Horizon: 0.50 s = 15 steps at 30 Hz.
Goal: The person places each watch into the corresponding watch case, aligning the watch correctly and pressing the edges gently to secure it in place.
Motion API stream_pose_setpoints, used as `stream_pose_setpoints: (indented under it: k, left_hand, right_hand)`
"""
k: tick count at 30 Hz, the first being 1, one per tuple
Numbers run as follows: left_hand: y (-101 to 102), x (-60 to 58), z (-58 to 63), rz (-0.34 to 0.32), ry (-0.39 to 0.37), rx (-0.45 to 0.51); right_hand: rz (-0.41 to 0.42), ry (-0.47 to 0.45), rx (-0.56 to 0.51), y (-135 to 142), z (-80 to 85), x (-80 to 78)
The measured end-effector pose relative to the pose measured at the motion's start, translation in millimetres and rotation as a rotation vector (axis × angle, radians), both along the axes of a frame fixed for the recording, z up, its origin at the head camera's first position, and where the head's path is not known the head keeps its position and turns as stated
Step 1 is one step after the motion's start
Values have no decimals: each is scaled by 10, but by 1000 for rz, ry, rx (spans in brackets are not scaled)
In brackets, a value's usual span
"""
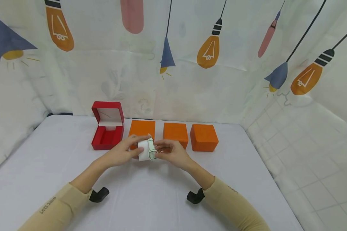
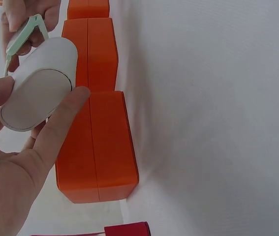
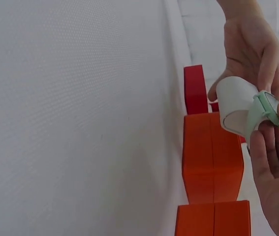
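My left hand (image 1: 124,150) grips a white watch cushion (image 2: 38,96) between thumb and fingers, above the table. At the cushion's right end is a pale green wristwatch (image 1: 152,154) with a squarish face. My right hand (image 1: 174,154) pinches this watch by thumb and fingers. In the right wrist view, the watch strap (image 3: 255,115) lies partly over the end of the cushion, with the fingertips behind the watch case. The left wrist view shows the strap bowed outward beside the cushion. Part of the strap is hidden by the right fingers.
An open red box (image 1: 96,141) with a white-lined lid stands at the back left. To its right, an orange box (image 1: 141,127), a second orange box (image 1: 175,131) and a third orange box (image 1: 204,138) stand in a row on the white table (image 1: 150,205), near the curtain behind.
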<state>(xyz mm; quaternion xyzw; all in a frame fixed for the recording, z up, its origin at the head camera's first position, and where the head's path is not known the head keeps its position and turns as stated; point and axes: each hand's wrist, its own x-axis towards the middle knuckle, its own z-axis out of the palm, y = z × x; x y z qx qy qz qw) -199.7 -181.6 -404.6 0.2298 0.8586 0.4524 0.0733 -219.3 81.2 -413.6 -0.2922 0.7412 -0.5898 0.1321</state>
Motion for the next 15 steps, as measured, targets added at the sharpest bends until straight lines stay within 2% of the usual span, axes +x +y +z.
stream_pose_setpoints:
  k: [7, 15]
  left_hand:
    - [-42, -3, -1, 10, -38, 56]
    - [-58, -1, 15, -10, -113, 132]
  right_hand:
    - [38, 79, 26, -7, -41, -14]
    - [23, 157, 41, -34, -65, 0]
